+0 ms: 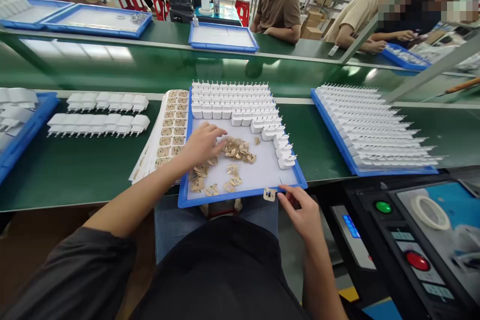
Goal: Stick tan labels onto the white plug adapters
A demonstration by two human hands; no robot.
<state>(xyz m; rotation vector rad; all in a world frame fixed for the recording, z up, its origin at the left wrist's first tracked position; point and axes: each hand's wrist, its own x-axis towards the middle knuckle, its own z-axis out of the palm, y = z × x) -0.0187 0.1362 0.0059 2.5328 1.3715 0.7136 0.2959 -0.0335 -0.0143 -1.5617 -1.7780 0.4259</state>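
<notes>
Plug shells (pixel 98 115) sit in two rows far left on the green worktop (pixel 67 170), prongs down, beside a blue bin (pixel 22 132) at the edge. Moving in, a stack of sheets (pixel 168 130) studded with tan plates leans against the blue tray (pixel 240 194), touching its left wall. Now the left hand (pixel 204 144) is down inside the tray, fingers curled over the loose pile of plates (pixel 236 150), grip closing on them, though whether any plate is actually pinched I cannot tell. White plugs (pixel 234 102) fill the far half of that tray in tidy rows, with a ragged line running down its right side; the near half shows only scattered plates, so by the look of it the tray is roughly half done. At the tray's near rim the right hand (pixel 303 212) has thumb and forefinger clamped on a single plate (pixel 269 194), held just over the edge. Further right, a second tray (pixel 339 142) is packed with plugs. Far right, a machine panel (pixel 408 245) with green and red buttons. Across the belt, other people work at their own trays.
</notes>
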